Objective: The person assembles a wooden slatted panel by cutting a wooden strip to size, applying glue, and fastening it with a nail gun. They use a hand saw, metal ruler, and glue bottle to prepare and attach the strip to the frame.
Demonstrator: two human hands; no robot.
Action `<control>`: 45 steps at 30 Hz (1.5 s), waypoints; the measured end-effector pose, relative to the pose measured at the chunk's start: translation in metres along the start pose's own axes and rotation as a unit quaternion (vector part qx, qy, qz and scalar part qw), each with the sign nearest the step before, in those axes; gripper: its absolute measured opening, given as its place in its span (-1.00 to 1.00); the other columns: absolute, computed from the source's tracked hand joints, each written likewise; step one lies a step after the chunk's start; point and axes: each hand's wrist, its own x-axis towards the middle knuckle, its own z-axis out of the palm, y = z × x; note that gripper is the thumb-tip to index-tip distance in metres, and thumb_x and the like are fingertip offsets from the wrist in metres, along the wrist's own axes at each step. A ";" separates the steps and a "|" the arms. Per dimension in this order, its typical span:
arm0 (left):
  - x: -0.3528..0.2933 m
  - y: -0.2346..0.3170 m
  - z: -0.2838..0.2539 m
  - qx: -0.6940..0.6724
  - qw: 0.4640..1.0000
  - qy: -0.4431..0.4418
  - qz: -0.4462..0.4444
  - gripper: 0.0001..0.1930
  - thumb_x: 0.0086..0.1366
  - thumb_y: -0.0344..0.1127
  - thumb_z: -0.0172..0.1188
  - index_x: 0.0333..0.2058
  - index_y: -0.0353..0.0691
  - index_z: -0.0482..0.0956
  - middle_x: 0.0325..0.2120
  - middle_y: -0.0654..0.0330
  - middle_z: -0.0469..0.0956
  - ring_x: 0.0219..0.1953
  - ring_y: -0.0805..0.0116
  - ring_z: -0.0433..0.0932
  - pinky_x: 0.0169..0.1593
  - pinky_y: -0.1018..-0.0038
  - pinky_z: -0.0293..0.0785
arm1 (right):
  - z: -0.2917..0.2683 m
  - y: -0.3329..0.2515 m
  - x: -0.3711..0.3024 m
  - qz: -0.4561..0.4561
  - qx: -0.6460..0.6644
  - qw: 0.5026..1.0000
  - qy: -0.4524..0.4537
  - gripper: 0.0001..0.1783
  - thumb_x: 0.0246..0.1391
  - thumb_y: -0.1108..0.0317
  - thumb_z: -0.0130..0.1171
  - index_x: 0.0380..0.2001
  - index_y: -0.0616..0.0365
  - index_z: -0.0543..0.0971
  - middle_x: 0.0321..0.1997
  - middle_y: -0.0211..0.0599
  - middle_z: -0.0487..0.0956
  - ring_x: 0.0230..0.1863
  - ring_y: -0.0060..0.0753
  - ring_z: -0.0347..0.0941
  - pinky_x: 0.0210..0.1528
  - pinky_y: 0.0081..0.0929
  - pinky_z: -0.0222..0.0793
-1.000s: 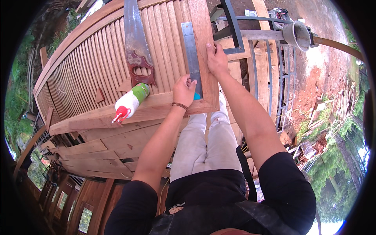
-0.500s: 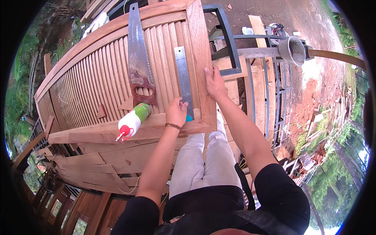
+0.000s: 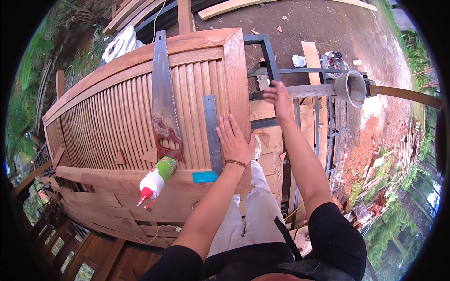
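A louvered wooden door panel (image 3: 236,70) lies in front of me. My left hand (image 3: 234,140) rests flat on its right-hand frame piece, fingers stretched out and holding nothing. Just left of those fingers lies a try square with a steel blade (image 3: 212,126) and a teal stock (image 3: 205,176), on the slats and near rail. My right hand (image 3: 280,100) hangs off the panel's right edge, over the dark metal frame, empty with its fingers loosely bent apart. A handsaw (image 3: 163,89) with a brown handle lies across the slats. Below its handle lies a white and green squeeze bottle (image 3: 159,178) with a red cap.
Small triangular wood offcuts (image 3: 120,157) lie on the slats. A dark metal frame (image 3: 270,56) juts out beyond the panel's right side. Farther right stands a grey bucket (image 3: 350,89) near long planks. A white sack (image 3: 123,45) lies behind the panel.
My left hand has let go of the try square and moved right onto the frame piece. My right hand has come off the panel's edge. The try square's teal stock now shows fully.
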 end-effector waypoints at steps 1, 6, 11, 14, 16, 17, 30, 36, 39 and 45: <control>-0.001 0.001 0.000 0.000 1.000 -0.006 -0.001 0.06 0.09 -0.14 0.35 0.40 -0.42 -0.13 0.38 -0.24 -0.03 0.47 -0.19 -0.12 0.46 -0.09 -0.18 | -0.005 -0.024 0.025 -0.051 0.027 0.997 0.058 -0.42 0.44 -0.04 -0.20 0.13 0.31 0.41 -0.21 -0.19 0.59 -0.26 -0.47 0.54 -0.17 -0.56 0.44; 0.000 0.003 -0.002 -0.017 1.000 -0.013 0.008 0.05 0.06 -0.18 0.35 0.39 -0.45 -0.11 0.37 -0.28 -0.03 0.45 -0.25 -0.10 0.44 -0.15 -0.18 | 0.009 -0.069 0.135 -0.120 0.084 0.966 0.214 -0.43 0.45 -0.03 -0.22 0.09 0.34 0.41 -0.15 -0.12 0.56 -0.14 -0.42 0.51 -0.13 -0.47 0.43; 0.002 0.004 -0.003 -0.014 1.000 -0.019 0.002 0.06 0.04 -0.19 0.35 0.39 -0.47 -0.09 0.37 -0.31 -0.03 0.45 -0.27 -0.08 0.43 -0.17 -0.16 | 0.111 0.009 0.155 -0.068 0.090 0.990 0.085 -0.34 0.38 -0.11 -0.11 0.09 0.39 0.43 0.06 0.04 0.52 0.07 -0.22 0.46 0.19 -0.27 0.32; -0.001 0.001 -0.002 -0.015 1.000 -0.013 0.000 0.06 0.04 -0.19 0.35 0.39 -0.46 -0.09 0.37 -0.31 -0.02 0.45 -0.27 -0.08 0.43 -0.17 -0.16 | 0.108 0.010 0.152 -0.091 -0.072 0.992 0.047 -0.36 0.38 -0.09 -0.08 0.08 0.38 0.46 0.08 0.03 0.54 0.09 -0.25 0.46 0.21 -0.32 0.30; 0.000 0.002 0.001 -0.017 1.000 -0.013 0.005 0.06 0.04 -0.19 0.35 0.39 -0.46 -0.09 0.37 -0.31 -0.02 0.45 -0.27 -0.08 0.43 -0.16 -0.16 | 0.097 0.015 0.167 -0.056 -0.016 0.998 0.019 -0.38 0.38 -0.07 -0.07 0.08 0.37 0.47 0.04 -0.02 0.56 0.06 -0.29 0.47 0.17 -0.36 0.33; -0.003 0.001 -0.003 -0.011 1.000 -0.004 -0.001 0.06 0.04 -0.19 0.35 0.39 -0.46 -0.09 0.37 -0.31 -0.02 0.45 -0.27 -0.07 0.43 -0.16 -0.16 | 0.107 0.013 0.140 -0.017 0.011 1.000 -0.004 -0.39 0.37 -0.06 -0.06 0.07 0.36 0.47 0.03 -0.04 0.58 0.05 -0.31 0.48 0.16 -0.38 0.34; -0.002 -0.006 0.005 0.017 0.999 0.010 0.035 0.05 0.09 -0.15 0.34 0.38 -0.49 -0.11 0.36 -0.31 -0.02 0.45 -0.26 -0.12 0.44 -0.15 -0.18 | -0.054 0.104 -0.149 0.119 -0.069 0.989 0.045 -0.65 0.26 0.34 0.16 0.03 0.33 0.50 -0.24 -0.23 0.63 -0.27 -0.49 0.59 -0.19 -0.53 0.50; 0.007 -0.013 0.014 0.038 0.997 0.035 0.060 0.05 0.10 -0.08 0.31 0.37 -0.53 -0.10 0.34 -0.36 0.00 0.43 -0.30 -0.08 0.42 -0.16 -0.11 | -0.126 0.188 -0.345 0.227 -0.187 0.930 0.222 -0.62 0.23 0.21 0.18 0.00 0.24 0.55 -0.30 -0.24 0.65 -0.32 -0.48 0.60 -0.19 -0.46 0.50; 0.012 -0.014 0.018 0.036 0.996 0.050 0.072 0.03 0.12 -0.05 0.27 0.35 -0.60 -0.08 0.32 -0.40 0.03 0.42 -0.31 -0.06 0.43 -0.13 -0.12 | -0.104 0.251 -0.484 0.335 -0.224 0.874 0.272 -0.63 0.23 0.24 0.16 -0.01 0.27 0.57 -0.33 -0.23 0.66 -0.27 -0.46 0.61 -0.19 -0.51 0.51; 0.027 -0.021 0.033 0.111 0.990 0.053 0.074 0.08 0.06 0.09 0.23 0.32 -0.65 -0.01 0.27 -0.41 0.14 0.34 -0.27 0.14 0.41 0.07 0.06 | 0.066 0.396 -0.716 0.453 -0.154 0.868 0.136 -0.47 0.05 -0.09 0.18 -0.15 0.16 0.63 -0.17 0.12 0.64 -0.02 0.09 0.57 0.03 -0.13 0.44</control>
